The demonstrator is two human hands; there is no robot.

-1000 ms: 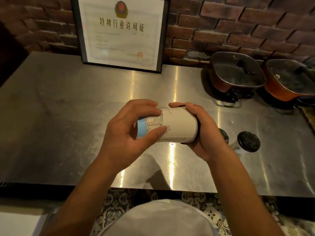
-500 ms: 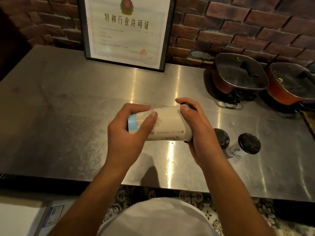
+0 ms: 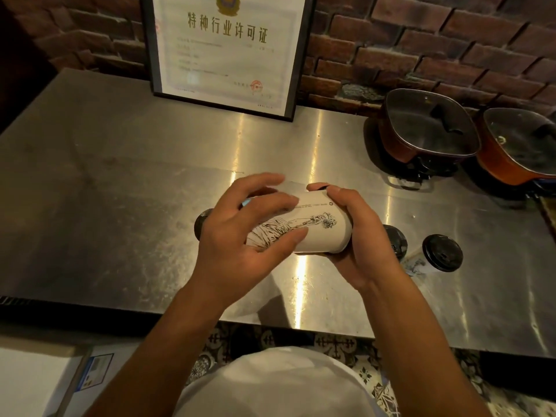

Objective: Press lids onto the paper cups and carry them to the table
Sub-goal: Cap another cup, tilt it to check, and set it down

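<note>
A white paper cup (image 3: pixel 313 228) with a black line drawing lies sideways above the steel counter (image 3: pixel 126 188), held between both hands. My left hand (image 3: pixel 243 236) grips its left part, thumb underneath and fingers curled over the top. My right hand (image 3: pixel 364 245) wraps round the right end, where a sliver of black lid (image 3: pixel 318 186) shows by the thumb. A black round thing (image 3: pixel 199 224) peeks out left of my left hand; what it is I cannot tell. Two lidded cups stand on the right, one (image 3: pixel 396 242) half hidden by my right hand, the other (image 3: pixel 442 253) free.
A framed certificate (image 3: pixel 225 52) leans on the brick wall at the back. Two orange pots with glass lids (image 3: pixel 430 124) (image 3: pixel 523 142) sit at the back right. The counter's front edge (image 3: pixel 270 323) runs just below my forearms, with patterned floor tiles beneath.
The cup has turned in my hands, so the line drawing now faces up and the blue band is nearly hidden. My left fingers have shifted over the top.
</note>
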